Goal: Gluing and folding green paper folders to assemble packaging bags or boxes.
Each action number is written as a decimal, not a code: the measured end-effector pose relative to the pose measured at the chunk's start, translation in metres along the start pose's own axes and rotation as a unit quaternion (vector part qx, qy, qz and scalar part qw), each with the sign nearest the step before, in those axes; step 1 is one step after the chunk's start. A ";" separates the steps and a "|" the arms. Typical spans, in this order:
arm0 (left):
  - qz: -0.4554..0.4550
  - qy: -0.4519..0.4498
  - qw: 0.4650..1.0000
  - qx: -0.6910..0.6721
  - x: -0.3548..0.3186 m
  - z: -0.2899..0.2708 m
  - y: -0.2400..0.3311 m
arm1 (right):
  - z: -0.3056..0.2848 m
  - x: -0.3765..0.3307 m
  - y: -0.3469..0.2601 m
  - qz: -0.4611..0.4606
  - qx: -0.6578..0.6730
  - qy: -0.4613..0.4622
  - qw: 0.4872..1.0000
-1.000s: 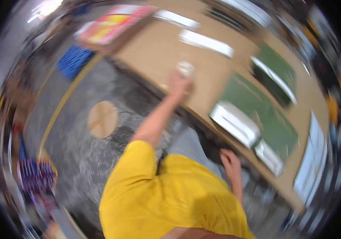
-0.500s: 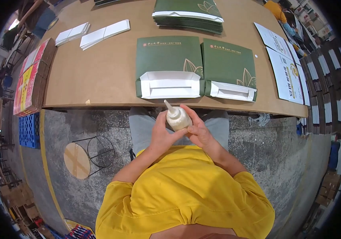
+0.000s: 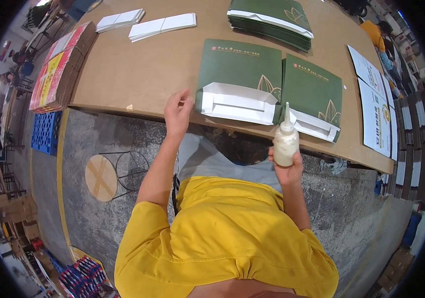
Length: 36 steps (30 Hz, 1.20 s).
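My right hand (image 3: 289,170) is wrapped round a squeeze bottle (image 3: 286,144) with a long pale nozzle and whitish, glue-like contents. It holds the bottle upright at the table's front edge. My left hand (image 3: 178,113) is raised over the edge, empty, its fingers loosely bent and apart. To its right lies a green paper bag (image 3: 242,64) with its white bottom flaps (image 3: 240,103) folded open. A second green paper bag (image 3: 312,84) lies beside it, its white end flaps partly behind the bottle's nozzle.
A stack of green bags (image 3: 270,26) lies at the back of the table (image 3: 138,74). White paper strips (image 3: 163,26) are at the far left, near a tied red-and-yellow bundle (image 3: 61,69). White printed sheets (image 3: 373,102) lie at right. A round stool (image 3: 101,178) stands on the floor.
My hands have parted. The left let go of the bottle and moved left and up to the table edge; the right carried the bottle rightward and turned it upright. The view has shifted.
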<state>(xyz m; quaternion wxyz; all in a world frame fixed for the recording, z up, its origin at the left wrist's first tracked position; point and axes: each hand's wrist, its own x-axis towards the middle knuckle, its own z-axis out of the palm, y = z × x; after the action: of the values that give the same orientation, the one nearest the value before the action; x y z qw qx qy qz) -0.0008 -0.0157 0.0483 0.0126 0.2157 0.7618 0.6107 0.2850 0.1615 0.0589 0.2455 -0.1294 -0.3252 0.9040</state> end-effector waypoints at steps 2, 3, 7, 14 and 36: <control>0.025 0.008 1.000 -0.004 0.015 0.003 -0.013 | -0.001 0.003 -0.007 0.013 0.037 0.005 0.999; 0.031 -0.016 0.999 -0.010 0.018 0.007 -0.015 | 0.006 0.005 -0.009 0.015 0.036 0.004 0.999; 0.034 -0.035 0.999 0.022 0.030 0.022 -0.023 | 0.023 0.015 -0.015 -0.008 -0.001 0.028 1.000; 0.010 -0.029 0.997 0.074 0.030 0.031 -0.024 | 0.049 0.033 -0.024 -0.037 -0.061 0.011 0.997; 0.125 -0.035 0.987 0.093 0.030 0.025 -0.031 | 0.009 0.085 -0.031 -0.075 0.149 0.129 0.978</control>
<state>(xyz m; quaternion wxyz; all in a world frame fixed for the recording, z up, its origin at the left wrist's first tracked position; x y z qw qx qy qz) -0.0306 0.0127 0.0200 -0.0572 0.3306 0.7815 0.5260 0.2209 0.2219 0.0797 0.3694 -0.1819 -0.1615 0.8969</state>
